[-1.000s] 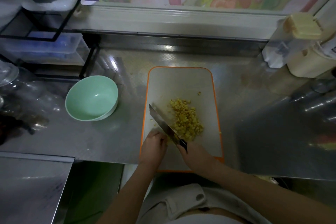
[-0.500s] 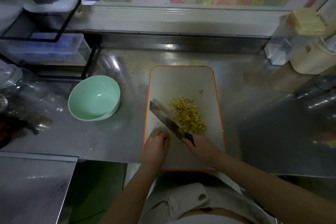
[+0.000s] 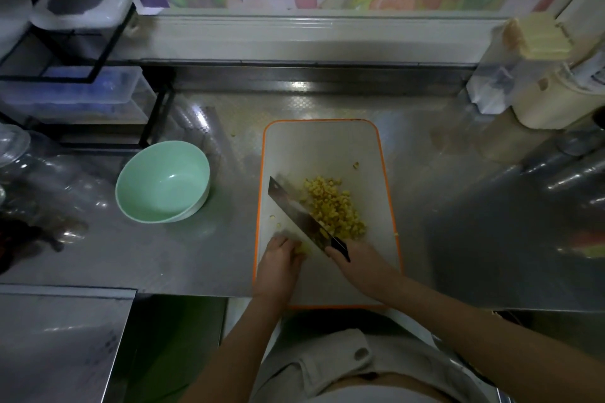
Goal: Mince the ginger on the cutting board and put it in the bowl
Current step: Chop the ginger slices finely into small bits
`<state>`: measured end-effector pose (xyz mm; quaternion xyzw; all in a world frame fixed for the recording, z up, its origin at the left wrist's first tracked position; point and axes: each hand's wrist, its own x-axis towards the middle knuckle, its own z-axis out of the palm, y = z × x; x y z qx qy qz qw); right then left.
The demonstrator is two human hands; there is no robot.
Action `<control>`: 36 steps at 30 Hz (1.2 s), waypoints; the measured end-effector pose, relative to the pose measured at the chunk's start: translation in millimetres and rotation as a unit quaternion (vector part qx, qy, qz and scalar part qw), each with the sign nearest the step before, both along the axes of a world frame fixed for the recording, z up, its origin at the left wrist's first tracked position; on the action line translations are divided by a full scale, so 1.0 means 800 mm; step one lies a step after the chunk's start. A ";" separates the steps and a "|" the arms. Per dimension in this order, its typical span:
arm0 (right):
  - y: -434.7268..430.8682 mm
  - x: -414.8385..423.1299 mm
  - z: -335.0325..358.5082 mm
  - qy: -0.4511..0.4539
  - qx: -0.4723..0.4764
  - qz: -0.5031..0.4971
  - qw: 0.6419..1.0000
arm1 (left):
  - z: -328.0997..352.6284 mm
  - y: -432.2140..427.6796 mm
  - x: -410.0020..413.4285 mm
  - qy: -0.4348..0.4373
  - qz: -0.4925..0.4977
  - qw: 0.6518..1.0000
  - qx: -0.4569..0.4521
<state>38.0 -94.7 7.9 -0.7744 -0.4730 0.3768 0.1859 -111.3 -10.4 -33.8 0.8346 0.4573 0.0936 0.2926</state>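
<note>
Your left hand [image 3: 278, 260] curls its fingers over a small ginger piece [image 3: 302, 247] at lower centre, just beside the knife [image 3: 294, 209] your right hand [image 3: 355, 260] grips by the handle; a slip there could nick a fingertip. The minced ginger [image 3: 334, 209] heaps mid-board; hard chops may scatter bits off the cutting board [image 3: 320, 147]. The bowl [image 3: 163, 180] sits apart at centre left, a black rack [image 3: 152, 121] behind it.
</note>
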 end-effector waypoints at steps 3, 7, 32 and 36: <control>-0.002 -0.007 -0.002 -0.005 -0.008 -0.012 1.000 | -0.003 0.004 -0.001 -0.002 0.001 1.000 -0.005; -0.004 -0.015 -0.001 0.002 -0.009 -0.027 1.000 | -0.001 0.007 -0.004 -0.013 0.010 1.000 -0.012; -0.004 -0.008 -0.018 -0.008 -0.035 -0.021 0.999 | -0.005 0.008 -0.005 -0.018 0.009 1.000 0.013; -0.003 -0.003 -0.015 0.013 -0.006 -0.054 0.998 | -0.009 0.009 -0.007 -0.019 0.016 1.000 0.008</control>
